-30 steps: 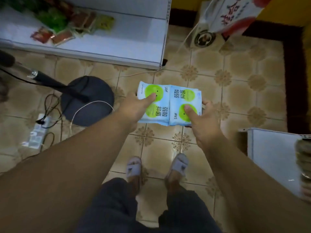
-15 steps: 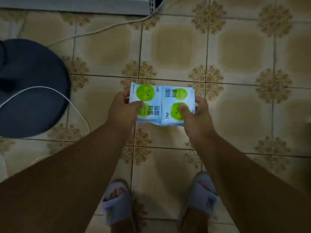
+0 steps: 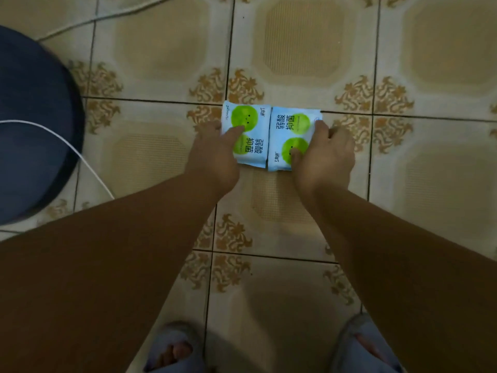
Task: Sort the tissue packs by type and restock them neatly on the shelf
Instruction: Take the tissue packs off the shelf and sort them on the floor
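Head view, left tissue pack (image 3: 248, 134): pale blue film wrapper with two green printed faces; lies low over the tiled floor (image 3: 304, 39), its long edge touching the second pack. Whether it rests on the tiles or is held just above them cannot be told.
Head view, right tissue pack (image 3: 291, 138): same print, turned the opposite way round; same type by appearance.
Head view, left hand (image 3: 215, 154): holds the left pack at its outer edge, thumb pressed on the printed top face, the other fingers hidden under or behind the pack.
Head view, right hand (image 3: 322, 154): holds the right pack at its outer edge, thumb laid on the lower green face, fingers curled round the far side.
Head view, surroundings: dark round base (image 3: 32, 125) and white cable (image 3: 67, 142) to the left, well apart from the packs; slippers (image 3: 174, 351) at the bottom edge. No shelf is in view.
Handling, weight: judged light; each pack is managed by one hand.
Handling, stiffness: judged soft and compressible; the wrapper dents under the thumbs.
Handling, surface: glossy film, likely slippery; a flat pinch may slide.
Handling, hold points: take the short or outer edges with thumb on top and fingers beneath, or press the pair together from both ends to move them as one block.
Handling, risk: the joint between the packs may buckle if end pressure drops.
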Motion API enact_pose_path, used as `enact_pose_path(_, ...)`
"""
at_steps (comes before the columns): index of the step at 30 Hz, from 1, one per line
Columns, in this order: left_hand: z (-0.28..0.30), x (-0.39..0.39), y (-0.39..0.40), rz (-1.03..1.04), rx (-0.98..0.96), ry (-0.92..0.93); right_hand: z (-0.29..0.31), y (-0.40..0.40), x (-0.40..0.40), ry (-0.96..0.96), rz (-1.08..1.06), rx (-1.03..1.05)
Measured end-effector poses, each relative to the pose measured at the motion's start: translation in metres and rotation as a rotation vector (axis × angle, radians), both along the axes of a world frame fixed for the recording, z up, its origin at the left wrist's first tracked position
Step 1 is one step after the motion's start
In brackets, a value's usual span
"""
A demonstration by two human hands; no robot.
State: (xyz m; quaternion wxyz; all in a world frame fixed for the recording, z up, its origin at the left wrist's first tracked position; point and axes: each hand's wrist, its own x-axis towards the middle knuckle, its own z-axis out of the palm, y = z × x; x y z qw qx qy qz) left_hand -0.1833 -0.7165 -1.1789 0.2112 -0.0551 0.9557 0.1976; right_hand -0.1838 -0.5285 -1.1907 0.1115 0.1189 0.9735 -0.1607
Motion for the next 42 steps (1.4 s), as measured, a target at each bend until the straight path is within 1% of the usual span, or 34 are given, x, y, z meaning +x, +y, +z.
enact_pose_path(1, 0.002, 0.003, 0.002, -0.090, -0.134, 0.015, 0.001, -0.002, 0.003, 0.055, 0.083, 0.007)
enact_pose_path(2, 0.005, 0.004, 0.006, -0.158, -0.221, 0.022, 0.000, -0.005, 0.008, 0.088, 0.192, 0.022)
enact_pose_path(3, 0.007, 0.003, 0.009, -0.196, -0.256, -0.012, -0.002, -0.007, 0.011, 0.089, 0.293, 0.057)
enact_pose_path(4, 0.010, 0.001, 0.012, -0.212, -0.265, -0.077, -0.002, -0.008, 0.013, 0.051, 0.361, 0.087)
enact_pose_path(6, 0.019, -0.007, 0.015, -0.231, -0.286, -0.201, 0.010, -0.009, 0.007, -0.090, 0.395, 0.120)
enact_pose_path(7, 0.028, -0.009, 0.018, -0.249, -0.307, -0.228, 0.020, -0.009, 0.003, -0.134, 0.397, 0.131)
enact_pose_path(9, 0.057, -0.006, 0.024, -0.292, -0.338, -0.198, 0.052, -0.011, 0.000, -0.173, 0.370, 0.140)
enact_pose_path(11, 0.098, 0.005, 0.036, -0.311, -0.320, -0.102, 0.098, -0.013, 0.004, -0.156, 0.330, 0.117)
enact_pose_path(15, 0.208, 0.032, 0.057, -0.315, -0.289, -0.002, 0.214, -0.007, 0.025, -0.081, 0.284, 0.091)
enact_pose_path(18, 0.316, 0.047, 0.070, -0.319, -0.273, 0.034, 0.321, 0.008, 0.043, -0.039, 0.279, 0.101)
enact_pose_path(21, 0.438, 0.062, 0.079, -0.333, -0.224, 0.096, 0.443, 0.025, 0.066, 0.002, 0.240, 0.111)
enact_pose_path(25, 0.601, 0.087, 0.092, -0.436, -0.193, 0.193, 0.605, 0.045, 0.109, 0.032, 0.100, 0.128)
enact_pose_path(29, 0.731, 0.120, 0.120, -0.574, -0.096, 0.359, 0.728, 0.066, 0.173, 0.112, -0.080, 0.187)
enact_pose_path(32, 0.810, 0.139, 0.147, -0.722, -0.020, 0.538, 0.799, 0.079, 0.218, 0.187, -0.260, 0.211)
enact_pose_path(35, 0.875, 0.163, 0.175, -0.813, 0.040, 0.678, 0.861, 0.098, 0.263, 0.283, -0.397, 0.230)
enact_pose_path(40, 0.944, 0.222, 0.236, -0.964, 0.157, 0.866, 0.945, 0.149, 0.332, 0.435, -0.596, 0.263)
enact_pose_path(42, 0.967, 0.242, 0.267, -1.004, 0.207, 0.916, 0.974, 0.175, 0.354, 0.494, -0.656, 0.273)
